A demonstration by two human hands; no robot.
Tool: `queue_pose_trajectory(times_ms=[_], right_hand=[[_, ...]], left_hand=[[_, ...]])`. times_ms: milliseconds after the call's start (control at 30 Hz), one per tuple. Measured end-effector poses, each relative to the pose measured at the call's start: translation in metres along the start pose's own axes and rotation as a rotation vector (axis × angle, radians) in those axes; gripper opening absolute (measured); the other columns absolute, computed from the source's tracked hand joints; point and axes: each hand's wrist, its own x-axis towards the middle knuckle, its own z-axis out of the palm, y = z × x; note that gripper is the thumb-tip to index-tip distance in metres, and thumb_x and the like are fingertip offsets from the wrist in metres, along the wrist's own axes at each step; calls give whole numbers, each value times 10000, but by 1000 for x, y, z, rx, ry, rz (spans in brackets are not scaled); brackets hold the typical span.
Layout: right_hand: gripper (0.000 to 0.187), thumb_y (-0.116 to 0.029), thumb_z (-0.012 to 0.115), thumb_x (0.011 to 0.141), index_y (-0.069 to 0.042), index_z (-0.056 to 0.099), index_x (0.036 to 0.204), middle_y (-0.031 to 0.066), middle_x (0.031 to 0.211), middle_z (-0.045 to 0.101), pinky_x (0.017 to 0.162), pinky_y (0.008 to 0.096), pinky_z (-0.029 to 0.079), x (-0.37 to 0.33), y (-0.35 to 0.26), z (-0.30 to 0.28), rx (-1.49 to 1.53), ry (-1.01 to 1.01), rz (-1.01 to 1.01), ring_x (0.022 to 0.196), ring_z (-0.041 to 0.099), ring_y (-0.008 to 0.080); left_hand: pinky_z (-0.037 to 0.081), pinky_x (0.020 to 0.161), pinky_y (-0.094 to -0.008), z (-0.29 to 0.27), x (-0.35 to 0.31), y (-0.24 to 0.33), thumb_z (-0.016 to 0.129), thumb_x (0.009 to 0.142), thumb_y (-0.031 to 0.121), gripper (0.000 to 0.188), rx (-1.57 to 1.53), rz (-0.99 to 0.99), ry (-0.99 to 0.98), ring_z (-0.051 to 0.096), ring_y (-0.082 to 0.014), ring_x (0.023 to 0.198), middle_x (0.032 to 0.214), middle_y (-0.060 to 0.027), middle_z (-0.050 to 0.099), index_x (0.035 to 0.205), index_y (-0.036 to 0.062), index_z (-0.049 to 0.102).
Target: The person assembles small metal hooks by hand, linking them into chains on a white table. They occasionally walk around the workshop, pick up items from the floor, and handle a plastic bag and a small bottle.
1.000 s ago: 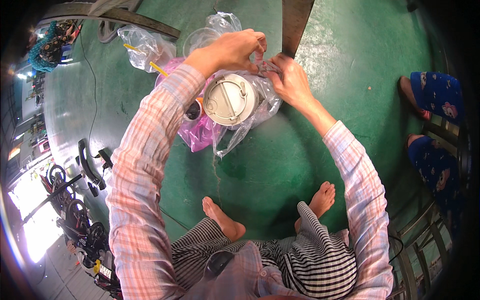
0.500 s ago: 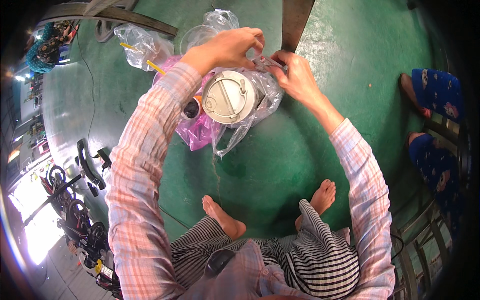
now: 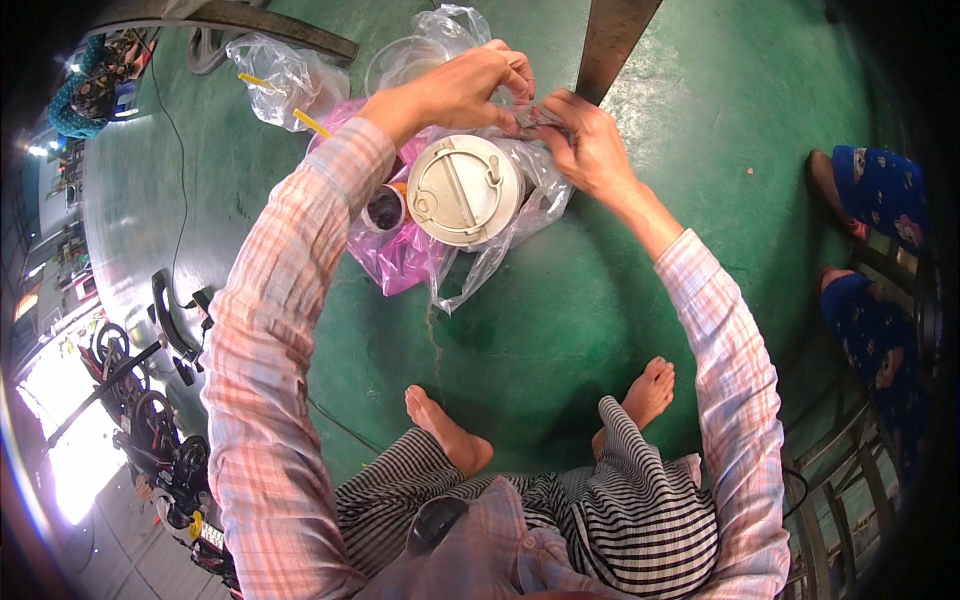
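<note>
My left hand [image 3: 460, 90] reaches past the cream round container [image 3: 465, 190], its fingers curled and its thumb against a small piece of crinkled clear plastic [image 3: 541, 118]. On the other side my right hand [image 3: 592, 145] pinches the same piece between thumb and fingers. Reddish specks show in it; whether it belongs to a bag is unclear. The container, its lid fitted with a folded handle, stands in a clear plastic bag [image 3: 545, 205]. Left of it, a pink plastic bag [image 3: 390, 262] lies around a small cup of something dark [image 3: 384, 210].
A clear bag with a yellow straw [image 3: 300, 88] and a clear plastic bowl [image 3: 395, 65] lie beyond my left forearm. A metal leg [image 3: 612, 45] rises near my right hand. Another person's patterned trouser legs [image 3: 880, 195] are at the right. A cable [image 3: 185, 170] crosses the green floor.
The view has shifted slightly, and the container appears a little to the right. Both hands keep close together at the plastic piece, with small finger movements.
</note>
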Motion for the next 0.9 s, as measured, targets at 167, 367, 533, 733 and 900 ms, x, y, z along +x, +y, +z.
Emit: queue_pose_trajectory(times_ms=[167,367,533,733,900], right_hand=[[198,-50,656,746,-23,607,936,110,893,607,688,414,501,0,6,-2,-13,-20,-48,810,604,348],[169,-73,649,762,-35,607,922,101,911,602,693,426,502,-1,7,2,-68,-56,-68,818,603,346],[151,-95,644,771,-31,606,903,109,892,600,687,434,490,0,1,-2,-8,-90,-13,805,598,353],[182,-157,657,771,-14,616,876,135,873,596,690,444,478,0,-5,-3,-3,-127,90,796,596,370],[195,-174,651,768,-4,619,860,141,882,599,682,459,474,-3,-1,1,18,-91,60,790,594,386]], left_hand=[[437,895,-347,1,6,-3,761,617,119,257,-18,8,-54,503,-231,1070,992,-24,613,836,19,671],[433,894,-351,-3,5,-6,751,635,122,218,-43,-48,-155,518,-232,1044,1015,-23,623,821,24,697],[441,870,-349,-15,8,3,720,669,90,136,-44,-79,-223,535,-232,1016,1033,-13,627,794,38,713],[460,868,-377,-9,9,3,698,684,56,282,5,-81,-165,561,-266,1001,916,-87,695,962,37,649],[442,863,-351,-12,7,16,689,713,50,206,53,-103,-181,540,-241,994,930,-45,662,916,29,659]])
